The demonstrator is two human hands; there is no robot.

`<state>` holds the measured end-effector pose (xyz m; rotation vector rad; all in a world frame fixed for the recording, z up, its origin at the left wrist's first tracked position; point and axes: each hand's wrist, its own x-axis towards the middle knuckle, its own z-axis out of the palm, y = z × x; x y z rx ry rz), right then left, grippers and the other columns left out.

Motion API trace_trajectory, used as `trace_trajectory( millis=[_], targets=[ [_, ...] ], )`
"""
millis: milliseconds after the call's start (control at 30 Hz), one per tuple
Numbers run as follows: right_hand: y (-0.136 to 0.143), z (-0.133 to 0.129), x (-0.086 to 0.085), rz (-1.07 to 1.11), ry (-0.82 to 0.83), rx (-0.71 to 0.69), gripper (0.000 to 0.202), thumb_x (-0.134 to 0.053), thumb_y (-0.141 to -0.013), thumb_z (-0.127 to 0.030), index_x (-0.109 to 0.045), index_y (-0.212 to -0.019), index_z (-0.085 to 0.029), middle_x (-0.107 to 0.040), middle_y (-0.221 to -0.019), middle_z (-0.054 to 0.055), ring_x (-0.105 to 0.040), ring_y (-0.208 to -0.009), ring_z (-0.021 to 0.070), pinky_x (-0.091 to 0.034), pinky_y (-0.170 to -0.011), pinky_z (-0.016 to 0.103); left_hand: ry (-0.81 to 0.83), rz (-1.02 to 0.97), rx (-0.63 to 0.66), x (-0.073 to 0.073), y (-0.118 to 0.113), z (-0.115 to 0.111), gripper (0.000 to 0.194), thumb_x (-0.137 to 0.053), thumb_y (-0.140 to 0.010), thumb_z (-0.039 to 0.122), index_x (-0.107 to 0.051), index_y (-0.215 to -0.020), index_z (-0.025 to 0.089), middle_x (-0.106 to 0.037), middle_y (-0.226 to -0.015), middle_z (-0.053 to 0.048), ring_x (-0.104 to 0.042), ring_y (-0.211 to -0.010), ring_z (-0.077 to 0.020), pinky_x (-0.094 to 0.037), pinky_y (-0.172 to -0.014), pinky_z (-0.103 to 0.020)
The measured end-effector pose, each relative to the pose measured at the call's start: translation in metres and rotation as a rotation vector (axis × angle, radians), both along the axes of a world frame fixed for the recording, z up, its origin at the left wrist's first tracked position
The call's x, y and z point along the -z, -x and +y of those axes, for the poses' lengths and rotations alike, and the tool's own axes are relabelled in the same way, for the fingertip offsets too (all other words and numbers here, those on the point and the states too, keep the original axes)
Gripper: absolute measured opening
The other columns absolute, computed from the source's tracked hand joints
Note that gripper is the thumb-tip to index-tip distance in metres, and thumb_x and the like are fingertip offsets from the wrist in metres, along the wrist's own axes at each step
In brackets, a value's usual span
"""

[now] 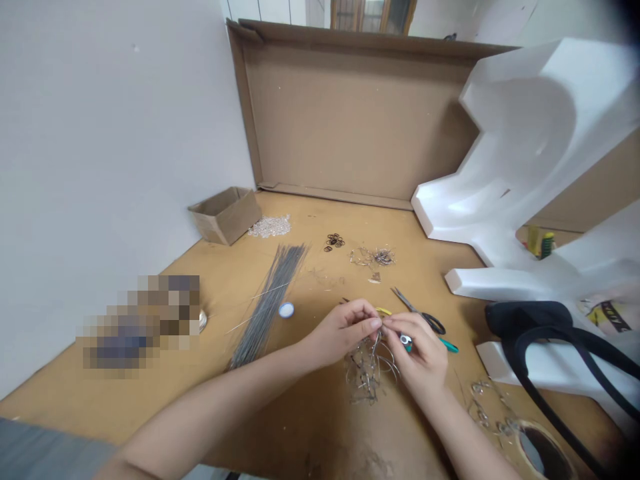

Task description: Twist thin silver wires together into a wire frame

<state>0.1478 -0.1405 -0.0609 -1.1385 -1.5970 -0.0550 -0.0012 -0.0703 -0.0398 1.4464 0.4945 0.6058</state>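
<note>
Both hands meet over the right-centre of the brown table. My left hand [345,331] is closed, thumb and index finger pinching the top of a tangle of bent wire [367,373]. Opposite it, my right hand [417,347] pinches the same wire at nearly the same spot, fingertips almost touching. The wire piece hangs below the fingers in loops; its exact shape is too fine to make out. Black-handled scissors [433,323] lie just beyond my right hand. A tool with green handles [449,345] is partly hidden by that hand.
Left of my hands are a bundle of straight wires [270,300] and a small blue-rimmed lid [286,310]. Farther back sit a cardboard box [225,217], clear beads [273,226], dark rings [334,241] and a wire pile [383,256]. White foam [520,147] and a tape roll [543,453] are right.
</note>
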Motion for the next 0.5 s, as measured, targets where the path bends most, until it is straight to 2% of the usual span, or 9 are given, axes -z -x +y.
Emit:
trace_trajectory(
  millis=[233,367,433,500],
  targets=[
    [0.000,0.001,0.003,0.148,0.122,-0.024,0.016,-0.061,-0.077,-0.008,-0.064,-0.083,-0.023,-0.063,-0.084,0.004,-0.061,-0.076,0.0162,-0.049,-0.064,0.029,-0.123,-0.079,-0.132,0.003,-0.002,-0.003,0.019,-0.055,-0.081,0.032,-0.059,-0.076,0.015,-0.056,-0.077,-0.002,-0.052,-0.075,-0.0132,-0.040,-0.074,-0.027],
    [-0.002,0.000,0.002,0.242,0.209,-0.049,0.009,-0.062,-0.078,-0.014,-0.064,-0.078,-0.023,-0.059,-0.091,0.005,-0.058,-0.084,0.0172,-0.047,-0.066,0.028,-0.226,-0.121,-0.294,0.004,-0.003,0.000,0.011,-0.059,-0.076,0.022,-0.060,-0.068,0.015,-0.053,-0.087,-0.004,-0.052,-0.085,-0.0146,-0.039,-0.081,-0.028],
    [-0.007,0.001,0.000,0.310,0.246,-0.064,0.006,-0.062,-0.078,-0.016,-0.064,-0.076,-0.022,-0.059,-0.091,0.004,-0.057,-0.085,0.0170,-0.046,-0.070,0.029,-0.191,-0.137,-0.385,0.006,-0.001,0.010,0.010,-0.059,-0.074,0.019,-0.058,-0.065,0.015,-0.054,-0.085,-0.003,-0.051,-0.085,-0.0142,-0.038,-0.080,-0.027],
    [-0.015,0.002,-0.002,0.414,0.268,-0.092,0.005,-0.062,-0.079,-0.018,-0.063,-0.076,-0.022,-0.059,-0.090,0.004,-0.057,-0.084,0.0163,-0.046,-0.072,0.030,-0.077,-0.199,-0.479,0.006,0.002,0.022,0.011,-0.058,-0.073,0.018,-0.054,-0.063,0.015,-0.056,-0.080,-0.001,-0.052,-0.083,-0.0135,-0.038,-0.080,-0.027]
  ],
)
